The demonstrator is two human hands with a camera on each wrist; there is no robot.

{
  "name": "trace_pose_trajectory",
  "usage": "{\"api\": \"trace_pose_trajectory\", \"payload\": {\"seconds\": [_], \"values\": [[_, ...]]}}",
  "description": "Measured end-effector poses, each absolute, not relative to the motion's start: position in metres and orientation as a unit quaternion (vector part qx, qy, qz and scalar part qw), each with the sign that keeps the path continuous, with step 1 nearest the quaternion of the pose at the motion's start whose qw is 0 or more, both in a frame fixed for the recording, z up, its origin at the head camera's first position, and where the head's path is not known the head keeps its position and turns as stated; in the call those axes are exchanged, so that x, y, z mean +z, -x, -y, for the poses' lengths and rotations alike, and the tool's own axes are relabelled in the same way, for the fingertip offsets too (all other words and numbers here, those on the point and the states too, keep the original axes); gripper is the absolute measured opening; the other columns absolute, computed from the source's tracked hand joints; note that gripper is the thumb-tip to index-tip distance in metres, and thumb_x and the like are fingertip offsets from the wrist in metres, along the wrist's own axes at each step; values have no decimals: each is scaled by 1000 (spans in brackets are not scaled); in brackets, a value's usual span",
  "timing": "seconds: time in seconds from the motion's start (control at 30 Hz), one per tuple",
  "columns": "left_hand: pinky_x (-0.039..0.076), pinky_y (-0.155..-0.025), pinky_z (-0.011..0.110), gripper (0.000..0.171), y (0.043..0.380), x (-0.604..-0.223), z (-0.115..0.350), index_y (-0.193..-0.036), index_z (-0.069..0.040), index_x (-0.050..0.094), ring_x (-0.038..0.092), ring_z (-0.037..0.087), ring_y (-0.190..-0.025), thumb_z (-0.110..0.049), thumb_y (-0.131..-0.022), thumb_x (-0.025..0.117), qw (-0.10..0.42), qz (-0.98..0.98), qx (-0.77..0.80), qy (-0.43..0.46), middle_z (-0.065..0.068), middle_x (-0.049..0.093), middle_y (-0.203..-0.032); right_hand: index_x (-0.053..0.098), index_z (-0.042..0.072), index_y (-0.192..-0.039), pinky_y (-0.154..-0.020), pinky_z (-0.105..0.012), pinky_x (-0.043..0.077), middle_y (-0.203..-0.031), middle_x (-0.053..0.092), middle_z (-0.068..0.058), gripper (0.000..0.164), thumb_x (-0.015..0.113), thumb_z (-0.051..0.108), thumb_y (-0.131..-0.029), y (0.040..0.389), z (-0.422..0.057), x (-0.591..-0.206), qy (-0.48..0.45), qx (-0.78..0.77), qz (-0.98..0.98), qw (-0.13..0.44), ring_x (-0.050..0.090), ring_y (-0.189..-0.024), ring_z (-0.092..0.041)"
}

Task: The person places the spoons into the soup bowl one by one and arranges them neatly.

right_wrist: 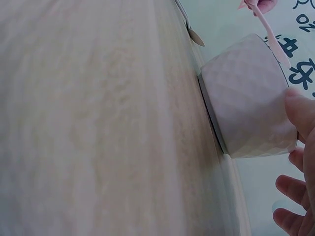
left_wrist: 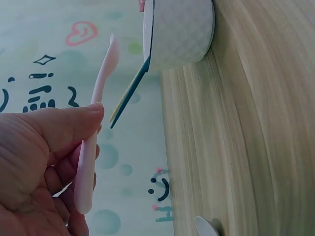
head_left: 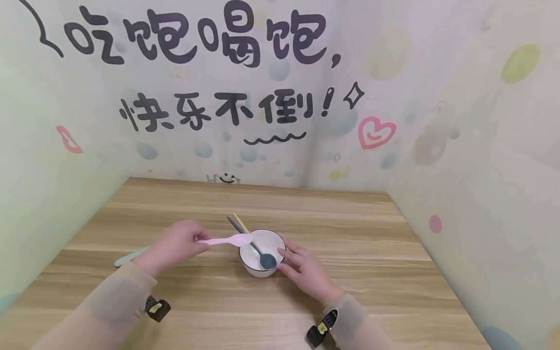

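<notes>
My left hand [head_left: 179, 245] pinches a pink spoon [head_left: 227, 240] by its handle, its bowl end reaching over the left rim of a white bowl [head_left: 258, 272]. In the left wrist view, the thumb presses on the handle with the fingers [left_wrist: 64, 172] curled behind. A dark blue spoon [head_left: 268, 261] leans inside the bowl, head down and handle out over the far left rim. Beside it a thin yellow handle [head_left: 240, 222] sticks out; its lower end is hidden. My right hand [head_left: 308, 272] holds the bowl at its right rim, thumb on the outer wall in the right wrist view.
A pale blue utensil [head_left: 129, 257] lies on the wooden table [head_left: 350, 233] at the left, partly hidden behind the left forearm. Printed walls [head_left: 280, 160] close off the table's back and sides. A black camera [head_left: 158, 309] is strapped on each wrist.
</notes>
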State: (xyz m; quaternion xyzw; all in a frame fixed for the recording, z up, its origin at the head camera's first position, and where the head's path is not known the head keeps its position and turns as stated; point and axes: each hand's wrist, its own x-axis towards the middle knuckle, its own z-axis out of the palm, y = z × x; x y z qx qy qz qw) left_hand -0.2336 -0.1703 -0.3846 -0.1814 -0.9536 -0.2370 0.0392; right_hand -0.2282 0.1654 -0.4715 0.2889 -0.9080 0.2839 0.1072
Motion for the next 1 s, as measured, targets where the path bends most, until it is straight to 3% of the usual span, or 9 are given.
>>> {"api": "trace_pose_trajectory", "payload": {"seconds": [0.73, 1.0], "values": [[36, -72, 42, 7, 252, -379, 141, -80, -19, 71, 54, 17, -77, -19, -79, 78, 50, 956, -154, 246, -11, 59, -77, 60, 16, -131, -104, -45, 37, -146, 45, -6, 47, 61, 42, -93, 228, -165, -472, -282, 288, 910, 97, 45, -131, -27], [33, -83, 48, 9, 255, -384, 132, -79, -22, 71, 54, 18, -83, -19, -78, 79, 53, 949, -121, 285, -13, 56, -80, 60, 15, -132, -104, -45, 36, -147, 44, -6, 47, 61, 42, -93, 228, -165, -472, -282, 286, 911, 94, 44, -132, -27]]}}
